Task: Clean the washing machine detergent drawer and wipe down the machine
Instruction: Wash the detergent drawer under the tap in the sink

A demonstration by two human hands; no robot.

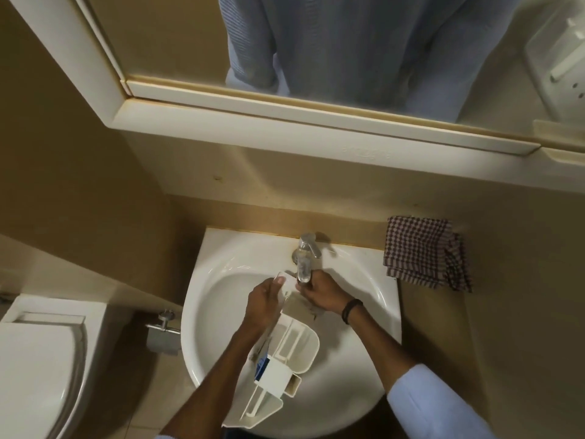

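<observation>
1. Detergent drawer (285, 372): the white plastic drawer lay lengthwise in the sink (364, 369), its far end raised toward the tap (305, 264) and its near end overhanging the front rim of the basin. Internal dividers and a blue insert (262, 366) near the middle were visible.

2. Expected handling: the drawer appeared to be a rigid, thin-walled, hollow moulding, so it was judged light and stiff. Once wet and coated with detergent residue it would probably be slippery. The thin dividers and the insert were judged the parts most likely to crack or pop loose.

3. Recommended hold: the long outer side walls or the solid far end were judged the safest places to grip. The dividers were not.

4. Left hand (264, 299): the thumb and fingers were closed on the far end of the drawer, pinching its edge and holding it up beneath the spout.

5. Right hand (323, 294): it was curled closed just below the spout, against the upper part of the drawer. It seemed to press a greyish scrubbing piece to the plastic, though this could not be confirmed. A dark band sat on the wrist.

6. Water: whether the tap was running could not be determined.

7. Surroundings: a folded checked cloth (424, 251) rested on the ledge to the right of the sink, well apart from the drawer. A toilet (38, 359) stood to the left.
</observation>
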